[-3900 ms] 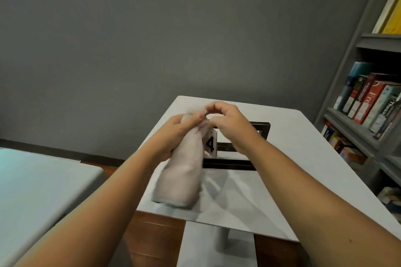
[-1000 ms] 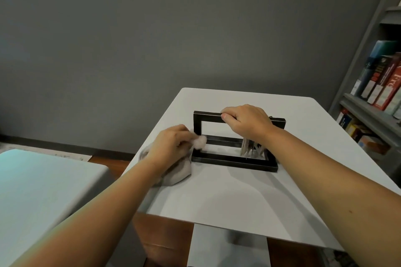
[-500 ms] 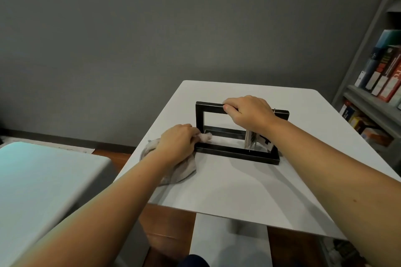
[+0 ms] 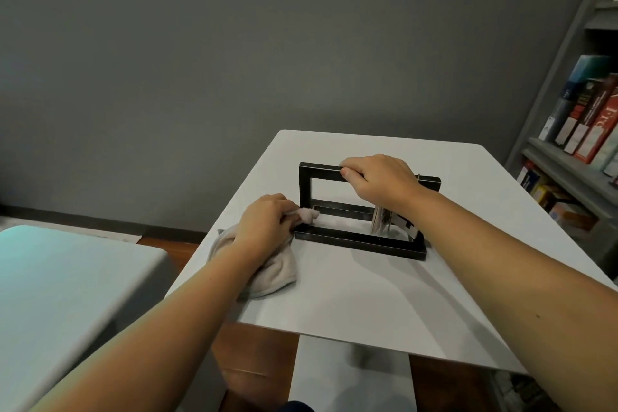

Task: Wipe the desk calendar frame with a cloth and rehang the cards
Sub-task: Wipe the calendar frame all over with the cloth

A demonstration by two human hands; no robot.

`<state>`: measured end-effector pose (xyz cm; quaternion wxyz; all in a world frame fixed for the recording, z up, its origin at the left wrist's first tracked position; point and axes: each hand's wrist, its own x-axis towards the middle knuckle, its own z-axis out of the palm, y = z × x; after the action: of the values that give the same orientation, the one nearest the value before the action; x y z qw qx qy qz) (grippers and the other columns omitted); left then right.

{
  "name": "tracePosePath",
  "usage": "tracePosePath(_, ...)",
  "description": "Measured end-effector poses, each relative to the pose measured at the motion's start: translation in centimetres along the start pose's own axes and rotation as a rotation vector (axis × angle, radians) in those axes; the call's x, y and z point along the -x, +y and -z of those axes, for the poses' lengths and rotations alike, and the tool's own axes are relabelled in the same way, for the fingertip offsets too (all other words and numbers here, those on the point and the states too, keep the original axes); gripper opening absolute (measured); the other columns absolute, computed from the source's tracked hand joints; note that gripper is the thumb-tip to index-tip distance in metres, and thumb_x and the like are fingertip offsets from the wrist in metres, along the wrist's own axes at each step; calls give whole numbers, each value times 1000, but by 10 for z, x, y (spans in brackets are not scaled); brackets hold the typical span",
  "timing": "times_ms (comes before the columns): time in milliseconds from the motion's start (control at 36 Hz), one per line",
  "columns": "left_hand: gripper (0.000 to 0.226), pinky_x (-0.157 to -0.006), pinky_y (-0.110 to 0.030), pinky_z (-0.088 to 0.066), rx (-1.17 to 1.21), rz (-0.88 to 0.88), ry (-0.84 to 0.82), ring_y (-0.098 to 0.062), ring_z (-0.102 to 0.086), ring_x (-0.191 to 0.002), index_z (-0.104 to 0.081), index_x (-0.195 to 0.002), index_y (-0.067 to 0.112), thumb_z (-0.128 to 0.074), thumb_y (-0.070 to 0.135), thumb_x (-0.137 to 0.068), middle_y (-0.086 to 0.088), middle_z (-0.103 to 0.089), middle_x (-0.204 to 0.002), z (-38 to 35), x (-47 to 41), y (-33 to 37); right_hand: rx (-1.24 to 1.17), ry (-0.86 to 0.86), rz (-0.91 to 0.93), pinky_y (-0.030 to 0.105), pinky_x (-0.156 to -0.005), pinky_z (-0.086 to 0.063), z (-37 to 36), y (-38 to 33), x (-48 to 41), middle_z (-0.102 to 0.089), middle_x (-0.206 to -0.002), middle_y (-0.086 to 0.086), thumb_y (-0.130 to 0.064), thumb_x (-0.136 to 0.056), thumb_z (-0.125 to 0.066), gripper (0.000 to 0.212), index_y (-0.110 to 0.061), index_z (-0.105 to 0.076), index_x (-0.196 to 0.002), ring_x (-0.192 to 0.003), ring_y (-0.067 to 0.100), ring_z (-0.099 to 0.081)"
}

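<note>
Head view: black frame (image 4: pixel 363 240) stands upright on the white table (image 4: pixel 368 298), a little past mid-table. Long axis runs left-right, with the right end a bit nearer the person. Open face toward the person. Cards (image 4: pixel 383 223) hang inside at the right end, edge-on, and the print can't be read.

Right hand (image 4: pixel 378 179) is palm down on the top bar, right of its middle. Fingers curl over the bar with the thumb on the near side, a firm grip on the frame. Forearm comes in from lower right.

Left hand (image 4: pixel 267 222) is palm down at the frame's lower left corner, fingers bunched round the cloth (image 4: pixel 272 274). A cloth tip pokes past the fingers and touches the corner by the base bar. The rest of the cloth trails on the table under the wrist, toward the near-left edge.

Versus 3.9 s ago: both hands were then raised with the cloth and a "4" card, now they are down at the frame. Versus 0.5 s ago: poses almost the same, cloth at the same corner.

Bookshelf (image 4: pixel 568 174) on the right, another table (image 4: pixel 50 278) on the left.
</note>
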<state>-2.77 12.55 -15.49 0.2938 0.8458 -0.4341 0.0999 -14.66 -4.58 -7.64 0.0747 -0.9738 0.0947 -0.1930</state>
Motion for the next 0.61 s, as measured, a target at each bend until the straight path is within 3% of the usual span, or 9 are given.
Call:
tracePosePath(56, 12, -64, -29, -39, -51, -48, 37, -24, -57, -80, -73, -86, 14, -61, 17, -86, -2, -64, -81, -4, 3, 1, 7, 3, 4, 20, -55, -26, -1, 1, 0, -46, -63, -14, -26, -99, -34, 25, -20, -58, -95, -73, 18, -48)
tracePosePath(139, 13, -61, -27, -34, -75, -155, 41, -26, -55, -75, -73, -89, 14, -62, 8, -83, -3, -62, -78, -8, 8, 3, 9, 3, 0, 26, -61, -29, 0, 0, -1, -54, -74, -8, -27, -99, -34, 27, -19, -60, -103, -76, 17, -49)
tracePosePath(250, 21, -67, -34, -43, -88, -194, -10, -29, -53, -84, -70, -100, 10, -53, 6, -89, -7, -59, -91, -8, 7, 7, 6, -2, -8, 27, -70, -31, 2, -2, -1, -60, -87, -4, -27, -99, -34, 29, -20, -60, -112, -81, 17, -50)
tracePosePath(333, 24, -74, -36, -44, -76, -193, -39, -27, -52, -89, -69, -106, 11, -49, 10, -93, -7, -56, -96, -10, 10, 13, 4, -9, -14, 28, -71, -35, 1, -2, -1, -66, -94, -1, -26, -99, -34, 30, -19, -60, -113, -87, 21, -55)
tracePosePath(417, 23, -72, -33, -43, -62, -251, -48, -24, -50, -84, -69, -110, 14, -52, 18, -95, -5, -52, -90, -14, 15, 21, 12, -11, -17, 28, -71, -36, 1, -3, 0, -67, -97, 2, -27, -99, -35, 30, -19, -60, -113, -88, 21, -56)
tracePosePath(528, 23, -70, -34, -44, -61, -280, -76, -17, -42, -76, -68, -107, 11, -52, 23, -96, -1, -42, -84, -13, 19, 25, 13, -14, -23, 28, -71, -33, 3, -4, 0, -64, -94, -1, -26, -100, -34, 30, -19, -59, -114, -85, 20, -53)
tracePosePath(611, 29, -79, -29, -42, 5, -274, -150, -16, -45, -84, -68, -109, 14, -48, 31, -96, -1, -47, -93, -3, 24, 19, 16, -22, -23, 28, -71, -33, 4, -5, 1, -61, -89, -2, -26, -100, -34, 29, -19, -60, -112, -86, 20, -54)
